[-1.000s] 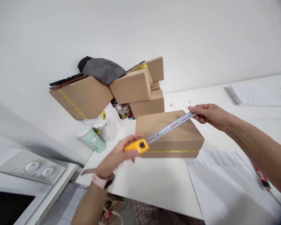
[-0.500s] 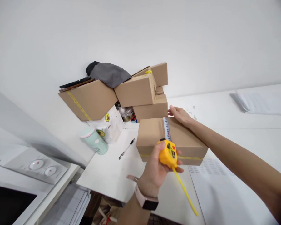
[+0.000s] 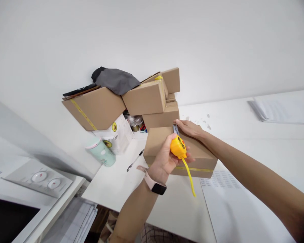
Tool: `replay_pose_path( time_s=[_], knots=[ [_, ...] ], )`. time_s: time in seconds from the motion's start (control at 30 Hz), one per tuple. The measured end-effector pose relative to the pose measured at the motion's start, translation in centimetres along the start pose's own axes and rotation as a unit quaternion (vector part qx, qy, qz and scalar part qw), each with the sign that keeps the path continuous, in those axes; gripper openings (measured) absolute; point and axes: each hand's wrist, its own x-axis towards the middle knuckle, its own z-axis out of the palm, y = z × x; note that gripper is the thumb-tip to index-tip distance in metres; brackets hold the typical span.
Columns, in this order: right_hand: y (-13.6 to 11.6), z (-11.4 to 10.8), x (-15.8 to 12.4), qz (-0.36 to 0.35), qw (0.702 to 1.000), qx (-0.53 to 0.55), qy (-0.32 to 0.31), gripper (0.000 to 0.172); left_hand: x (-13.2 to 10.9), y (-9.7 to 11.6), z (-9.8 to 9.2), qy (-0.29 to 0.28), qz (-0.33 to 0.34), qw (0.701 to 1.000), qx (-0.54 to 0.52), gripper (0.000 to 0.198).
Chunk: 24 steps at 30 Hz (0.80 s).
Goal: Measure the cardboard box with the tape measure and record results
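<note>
Yellow tape measure (image 3: 178, 147) over cardboard box (image 3: 157, 142)

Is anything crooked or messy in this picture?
Yes. The big cardboard box at the back sits tilted on one corner beside a white carton, and a grey cloth is slumped over the top of the pile.

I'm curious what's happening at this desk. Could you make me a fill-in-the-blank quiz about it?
The left hand holds a ____ tape measure.
The right hand presses its blade onto a ____ box.
Between the mint-green tumbler and that box lies a ____.
The smartwatch sits on the ____ wrist.
Missing: yellow; cardboard; pen; left.
</note>
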Motion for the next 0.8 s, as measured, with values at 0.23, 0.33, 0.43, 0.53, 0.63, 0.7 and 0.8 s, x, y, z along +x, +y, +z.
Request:
replay_pose_path(
  time_s=[0.23, 0.33, 0.43, 0.53, 0.63, 0.7, 0.8],
  knots=[
    [-1.5, 0.1, -1.0, -0.036, 0.995, -0.077, -0.049, 0.049, -2.6, -2.7, -0.1, -0.016, 0.048, 0.999, -0.013, 0.041],
    [-1.9, 0.6, -1.0, -0.077, 0.992, -0.064, -0.079, 0.044, -4.3, -4.5, -0.5, 0.003, 0.055, 0.997, -0.047, 0.052],
    [-2.3, 1.0, -1.1, -0.085, 0.988, -0.093, -0.085, 0.043, -5.9, -6.2, -0.8, 0.018, 0.053, 0.996, -0.065, 0.063],
    [-2.6, 1.1, -1.2, -0.088, 0.988, -0.094, -0.09, 0.04, -7.2, -7.8, -1.0, 0.03, 0.049, 0.996, -0.064, 0.069],
    [-2.9, 1.0, -1.5, -0.092, 0.988, -0.063, -0.111, 0.038, -8.2, -9.6, -1.0, 0.029, 0.053, 0.995, -0.075, 0.066],
    [-3.1, 0.9, -1.7, -0.09, 0.986, -0.058, -0.126, 0.039, -8.9, -11.0, -1.0, 0.009, 0.037, 0.995, -0.088, 0.065],
    [-3.4, 0.7, -1.9, -0.086, 0.985, -0.069, -0.133, 0.041, -9.8, -13.1, -0.7, -0.026, 0.014, 0.996, -0.085, 0.061]
  ],
)
